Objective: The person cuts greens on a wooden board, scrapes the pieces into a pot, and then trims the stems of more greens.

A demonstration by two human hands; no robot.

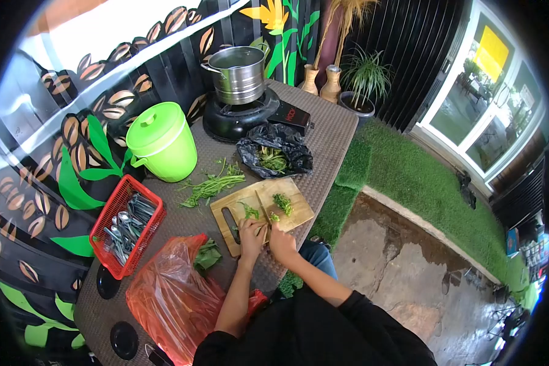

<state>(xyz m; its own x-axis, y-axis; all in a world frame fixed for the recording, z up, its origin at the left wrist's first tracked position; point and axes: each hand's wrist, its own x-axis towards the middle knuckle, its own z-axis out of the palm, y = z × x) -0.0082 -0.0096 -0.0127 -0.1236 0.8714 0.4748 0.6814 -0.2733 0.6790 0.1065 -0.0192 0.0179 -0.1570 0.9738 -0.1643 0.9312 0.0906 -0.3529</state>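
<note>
A wooden cutting board (230,200) lies at an angle near the table's front edge. My right hand (282,245) is closed round the handle of a knife (263,203), whose blade points away from me across the board. Just left of the blade, my left hand (251,239) presses leafy green stems (249,211) onto the wood with bent fingers. Chopped greens (282,204) sit in a small heap right of the knife, with a few bits close to my right hand. More long green stems (212,188) are spread on the table beyond the board.
Behind the board is an open black plastic bag (296,160) with greens inside. A steel pot (238,85) stands on a gas stove (238,119). Leftward are a lidded green bucket (171,149), a red cutlery basket (150,226) and an orange plastic bag (171,283).
</note>
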